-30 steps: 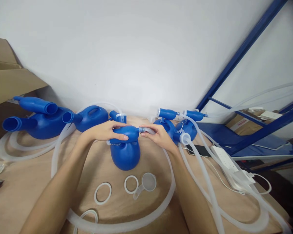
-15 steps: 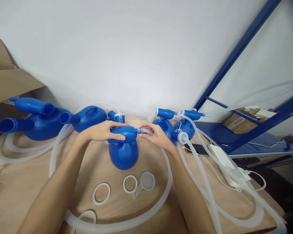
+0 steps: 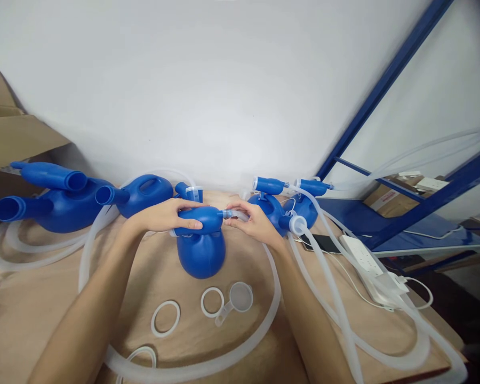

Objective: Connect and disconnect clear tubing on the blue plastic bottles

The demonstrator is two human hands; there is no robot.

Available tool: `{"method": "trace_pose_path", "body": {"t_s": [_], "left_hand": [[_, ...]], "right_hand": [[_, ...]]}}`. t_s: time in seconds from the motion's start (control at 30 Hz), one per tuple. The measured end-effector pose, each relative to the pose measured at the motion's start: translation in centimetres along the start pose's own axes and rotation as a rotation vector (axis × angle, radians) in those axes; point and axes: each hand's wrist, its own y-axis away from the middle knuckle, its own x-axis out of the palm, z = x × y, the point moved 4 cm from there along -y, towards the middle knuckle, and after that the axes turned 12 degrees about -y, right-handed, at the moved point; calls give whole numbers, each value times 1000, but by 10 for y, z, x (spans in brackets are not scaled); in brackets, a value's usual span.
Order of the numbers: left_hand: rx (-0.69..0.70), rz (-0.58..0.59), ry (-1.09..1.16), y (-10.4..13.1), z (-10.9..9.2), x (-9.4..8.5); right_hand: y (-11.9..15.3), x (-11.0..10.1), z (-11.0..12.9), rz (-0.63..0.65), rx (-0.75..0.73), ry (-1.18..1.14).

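Far-right carton label: I can't read it | blue jug: smooth, rounded | left hand: gripping its upper barrel | right hand: pinching translucent hose

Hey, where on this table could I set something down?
The widest bare patch is tabletop left of the left forearm, nearer than the looped hoses. A smaller one lies between that forearm, the held blue bottle and the white rings. The right side is crowded with tubing, a phone and a power strip.

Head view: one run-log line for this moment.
left grip: holding blue cup | right grip: holding hose at connector | jug: beneath cup | cap: on table
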Motion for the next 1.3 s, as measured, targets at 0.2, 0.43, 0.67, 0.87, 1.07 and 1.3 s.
{"method": "trace_pose_path", "body": {"t_s": [0.2, 0.43, 0.67, 0.87, 1.07, 1.3], "left_hand": [[-13, -21, -140, 6, 2, -5], [14, 38, -33, 20, 9, -15], [-8, 18, -38, 15, 2, -14], [-7, -14, 9, 12, 11, -12], [-36, -183, -101, 10, 15, -19], [144, -541, -261, 81, -36, -38]], "right_hand": [[1, 0, 3, 18, 11, 119], [2, -4, -1, 43, 53, 134], [6, 6, 2, 60, -105, 572], [10, 34, 22, 97, -475, 993], [11, 68, 44, 281, -285, 1048], [22, 84, 44, 193, 372, 1129]]}}
